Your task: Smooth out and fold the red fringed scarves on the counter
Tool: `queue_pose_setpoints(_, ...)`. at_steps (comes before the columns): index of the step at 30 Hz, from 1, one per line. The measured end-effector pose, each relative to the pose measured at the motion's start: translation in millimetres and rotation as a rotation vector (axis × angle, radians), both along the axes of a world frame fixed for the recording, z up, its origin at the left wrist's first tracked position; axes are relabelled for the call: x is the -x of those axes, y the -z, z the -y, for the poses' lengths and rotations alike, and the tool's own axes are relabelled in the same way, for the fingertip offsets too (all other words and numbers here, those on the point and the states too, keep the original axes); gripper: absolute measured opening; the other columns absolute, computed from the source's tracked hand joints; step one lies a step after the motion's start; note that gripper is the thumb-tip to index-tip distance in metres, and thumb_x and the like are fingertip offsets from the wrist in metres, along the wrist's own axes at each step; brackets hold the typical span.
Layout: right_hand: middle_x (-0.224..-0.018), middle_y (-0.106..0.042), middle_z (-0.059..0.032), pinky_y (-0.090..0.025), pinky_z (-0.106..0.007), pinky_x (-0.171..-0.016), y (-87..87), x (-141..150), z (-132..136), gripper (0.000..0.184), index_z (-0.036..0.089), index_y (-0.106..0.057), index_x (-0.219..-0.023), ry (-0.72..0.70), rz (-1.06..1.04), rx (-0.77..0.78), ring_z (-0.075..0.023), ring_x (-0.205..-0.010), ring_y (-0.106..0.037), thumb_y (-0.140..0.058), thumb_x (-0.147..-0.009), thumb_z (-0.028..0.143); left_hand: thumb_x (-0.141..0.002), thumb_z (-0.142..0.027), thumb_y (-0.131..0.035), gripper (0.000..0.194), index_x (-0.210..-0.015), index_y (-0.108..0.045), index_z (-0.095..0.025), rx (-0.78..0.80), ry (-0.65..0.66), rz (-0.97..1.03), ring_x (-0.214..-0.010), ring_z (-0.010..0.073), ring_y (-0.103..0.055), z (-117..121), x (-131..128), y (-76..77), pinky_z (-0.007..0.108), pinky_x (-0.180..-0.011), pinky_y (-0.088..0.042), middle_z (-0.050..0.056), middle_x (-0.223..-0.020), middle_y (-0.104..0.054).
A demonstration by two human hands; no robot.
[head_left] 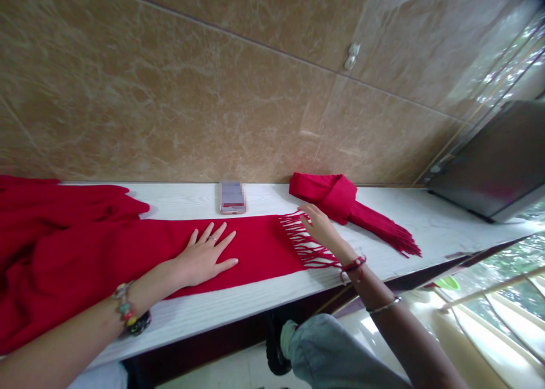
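A red scarf lies stretched along the white tabletop, its white-gapped fringe spread at the right end. My left hand rests flat on the scarf with fingers spread, a ring on one of them. At the fringe's upper edge is my right hand, thumb and fingers apart, nothing visibly held; its fingertips touch or hover just over the strands, I cannot tell which. Just beyond it sits a second red scarf, folded into a flat wrap with its fringed tail pointing right.
More red fabric is heaped at the left. A phone lies against the brown marbled wall. To the right stands a dark grey box-like object, near a window and a railing. The table's front edge runs below my forearms.
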State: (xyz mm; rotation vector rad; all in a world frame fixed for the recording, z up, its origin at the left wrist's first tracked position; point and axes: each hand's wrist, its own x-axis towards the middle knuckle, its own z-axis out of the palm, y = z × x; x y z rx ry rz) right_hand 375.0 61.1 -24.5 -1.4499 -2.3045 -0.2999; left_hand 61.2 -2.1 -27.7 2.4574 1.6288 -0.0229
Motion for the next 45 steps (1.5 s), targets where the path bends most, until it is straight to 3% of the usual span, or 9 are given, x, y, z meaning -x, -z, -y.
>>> queue_pose_setpoints(6, -0.137, -0.036, -0.0151, -0.029, -0.049, -0.100, 19.9, 53.9, 16.0, 0.051, 0.011, -0.034, -0.132, -0.231, 0.125, 0.170, -0.0262, -0.127, -0.029, -0.031, -0.090, 0.040, -0.080, -0.066, -0.025, 0.073, -0.139, -0.017, -0.025, -0.006, 0.009, -0.015, -0.133, 0.0328, 0.000, 4.5, -2.4, -4.1, 0.055, -0.102, -0.007, 0.009, -0.147, -0.007)
queue_pose_setpoints(12, -0.137, -0.034, -0.0186, -0.030, -0.055, -0.096, 43.9, -0.3, -6.0, 0.043, 0.012, -0.040, -0.128, -0.281, 0.257, 0.151, -0.0280, -0.129, -0.026, -0.026, -0.092, 0.031, -0.081, -0.065, -0.024, 0.072, -0.139, -0.022, -0.021, -0.057, -0.037, -0.061, -0.133, 0.0332, -0.005, 14.0, 25.4, -6.3, 0.053, -0.103, -0.009, 0.011, -0.146, -0.012)
queue_pose_setpoints(15, -0.137, -0.035, -0.0180, -0.027, -0.057, -0.097, 34.2, 1.2, -10.4, 0.045, 0.014, -0.037, -0.131, -0.211, 0.219, 0.157, -0.0293, -0.128, -0.027, -0.026, -0.092, 0.035, -0.082, -0.065, -0.023, 0.072, -0.139, -0.021, -0.020, -0.075, -0.042, -0.050, -0.133, 0.0321, -0.007, 18.2, 40.8, -1.0, 0.047, -0.103, -0.013, 0.013, -0.146, -0.013)
queue_pose_setpoints(20, -0.143, -0.022, -0.0136, -0.020, -0.051, -0.104, 1.2, 78.7, 19.2, 0.056, 0.013, -0.021, -0.138, -0.330, 0.116, 0.130, -0.0247, -0.133, -0.013, -0.024, -0.091, 0.042, -0.085, -0.060, -0.023, 0.068, -0.138, -0.022, -0.019, -0.097, -0.007, -0.052, -0.133, 0.0294, -0.008, 23.3, 45.6, -7.0, 0.045, -0.105, -0.012, 0.011, -0.146, -0.014)
queue_pose_setpoints(24, -0.142, -0.026, -0.0117, -0.025, -0.051, -0.102, 7.0, 117.3, 36.4, 0.057, 0.015, -0.021, -0.139, -0.432, 0.200, 0.263, -0.0250, -0.131, -0.019, -0.023, -0.090, 0.046, -0.084, -0.059, -0.032, 0.067, -0.139, -0.019, -0.022, -0.022, 0.047, -0.097, -0.133, 0.0292, -0.005, 30.1, 61.2, -22.5, 0.045, -0.104, -0.012, 0.010, -0.147, -0.011)
queue_pose_setpoints(28, -0.143, -0.025, -0.0106, -0.024, -0.051, -0.102, 20.7, 112.4, 35.4, 0.057, 0.016, -0.023, -0.138, -0.440, 0.233, 0.280, -0.0244, -0.131, -0.021, -0.023, -0.090, 0.047, -0.081, -0.057, -0.041, 0.069, -0.139, -0.018, -0.027, 0.038, 0.175, -0.141, -0.133, 0.0288, -0.009, 40.0, 83.5, -26.2, 0.042, -0.103, -0.017, 0.009, -0.147, -0.010)
queue_pose_setpoints(35, -0.139, -0.034, -0.0126, -0.023, -0.052, -0.103, 8.0, 112.6, 39.9, 0.052, 0.015, -0.033, -0.134, -0.451, 0.164, 0.240, -0.0254, -0.129, -0.026, -0.033, -0.089, 0.042, -0.087, -0.019, -0.041, 0.029, -0.112, -0.055, -0.021, -0.308, 0.373, -0.245, -0.097, 0.0185, -0.052, 54.7, 80.2, -32.4, 0.031, -0.085, -0.038, 0.008, -0.106, -0.056)
queue_pose_setpoints(40, -0.127, -0.049, -0.0122, -0.035, -0.042, -0.100, -11.0, 129.1, 64.4, 0.043, 0.016, -0.049, -0.123, -0.642, 0.075, 0.175, -0.0226, -0.119, -0.042, -0.049, -0.084, 0.035, -0.076, -0.007, -0.048, 0.042, -0.115, -0.052, -0.023, -0.358, 0.284, -0.306, -0.090, 0.0194, -0.053, 61.8, 77.4, -34.7, 0.031, -0.077, -0.042, 0.007, -0.101, -0.053)
queue_pose_setpoints(45, -0.118, -0.055, -0.0114, -0.043, -0.034, -0.095, -5.6, 134.7, 77.9, 0.035, 0.015, -0.053, -0.119, -0.737, 0.105, 0.220, -0.0191, -0.110, -0.051, -0.043, -0.088, 0.029, -0.069, 0.007, -0.040, 0.072, -0.132, -0.034, -0.027, -0.369, 0.126, -0.452, -0.101, 0.0220, -0.051, 57.0, 99.4, -34.7, 0.032, -0.080, -0.043, 0.010, -0.118, -0.046)
